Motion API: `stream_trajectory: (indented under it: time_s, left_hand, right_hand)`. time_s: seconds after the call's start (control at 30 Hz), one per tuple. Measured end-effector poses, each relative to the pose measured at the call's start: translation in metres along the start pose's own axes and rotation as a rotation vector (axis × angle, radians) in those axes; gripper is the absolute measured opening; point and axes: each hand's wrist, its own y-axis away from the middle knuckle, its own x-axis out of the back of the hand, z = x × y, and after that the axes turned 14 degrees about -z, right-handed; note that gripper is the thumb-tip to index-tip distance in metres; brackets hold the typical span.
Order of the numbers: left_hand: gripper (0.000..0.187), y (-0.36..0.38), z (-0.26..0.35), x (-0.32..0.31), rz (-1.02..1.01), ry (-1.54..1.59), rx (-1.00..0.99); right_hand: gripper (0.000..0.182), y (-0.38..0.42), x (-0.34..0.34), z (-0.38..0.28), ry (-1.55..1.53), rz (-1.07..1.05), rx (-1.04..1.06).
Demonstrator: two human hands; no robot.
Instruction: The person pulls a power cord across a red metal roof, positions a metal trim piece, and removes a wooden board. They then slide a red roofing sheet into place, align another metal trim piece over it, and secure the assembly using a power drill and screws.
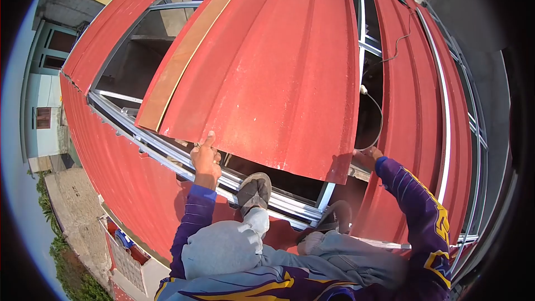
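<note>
A large ribbed red roofing sheet (267,83) lies loose over the roof framing in front of me. My left hand (206,161) is closed on its near edge, thumb on top and fingers underneath. At the sheet's near right corner, my right hand (368,159) grips the side edge; its fingertips are partly hidden. A long flat brown board (189,56) rests along the sheet's left side. Below the near edge, silver metal framing (228,181) shows, with my shoe (254,190) standing on it.
Open gaps between the metal members show dark space below. More red sheets (412,134) lie to the right, with a white metal strip (443,106) on them. A cable (381,125) with a white connector (364,90) hangs near my right hand. The roof drops off at left.
</note>
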Motion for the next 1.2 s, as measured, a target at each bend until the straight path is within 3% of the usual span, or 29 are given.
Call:
stream_trajectory:
  time_s: [0.03,0.1,0.13,0.2,0.27,0.33,0.47,0.53,0.6,0.77,0.87,1.0,1.07,1.2]
  left_hand:
    - [0.023,-0.001,0.002,-0.001,0.002,0.004,-0.005]
    - [0.025,0.004,0.004,-0.003,0.042,0.019,-0.003]
    - [0.025,0.007,0.005,-0.001,0.045,0.011,0.009]
    - [0.028,0.006,0.004,-0.004,0.021,-0.002,-0.046]
    - [0.044,0.005,0.003,-0.002,-0.04,-0.033,-0.13]
    - [0.042,0.01,0.007,-0.003,-0.038,-0.046,-0.128]
    - [0.04,0.019,0.012,-0.016,-0.009,-0.119,-0.161]
    - [0.037,0.014,0.015,-0.01,0.004,-0.117,-0.184]
    - [0.033,0.009,0.012,0.0,0.036,-0.079,-0.26]
    - [0.023,0.017,0.012,-0.009,-0.116,-0.034,-0.4]
    - [0.024,0.034,0.018,-0.029,-0.134,-0.069,-0.471]
    - [0.017,0.026,0.015,-0.021,-0.064,-0.082,-0.547]
    - [0.015,0.017,0.009,-0.014,-0.039,-0.066,-0.539]
    - [0.014,0.023,0.009,-0.018,-0.056,-0.032,-0.52]
  right_hand:
    - [0.079,-0.013,-0.003,-0.004,0.004,0.002,0.005]
    - [0.079,-0.034,-0.013,-0.008,-0.244,-0.065,-0.251]
    - [0.079,-0.038,-0.022,-0.011,-0.248,-0.075,-0.262]
    - [0.079,-0.039,-0.039,-0.009,-0.44,0.01,-0.058]
    - [0.078,-0.061,-0.055,0.003,-0.425,0.153,0.032]
    - [0.075,-0.046,-0.056,-0.006,-0.275,0.144,-0.013]
    - [0.07,-0.041,-0.073,-0.001,-0.531,0.231,0.118]
    - [0.063,-0.058,-0.097,-0.004,-0.719,0.486,0.244]
    - [0.057,-0.057,-0.1,-0.011,-0.939,0.452,0.322]
    - [0.053,-0.053,-0.11,-0.018,-0.903,0.548,0.456]
    - [0.045,-0.067,-0.126,-0.02,-1.138,0.495,0.551]
    - [0.043,-0.066,-0.132,-0.023,-1.174,0.47,0.58]
    - [0.043,-0.063,-0.131,-0.03,-1.327,0.405,0.65]
    - [0.044,-0.075,-0.139,-0.027,-1.278,0.411,0.613]
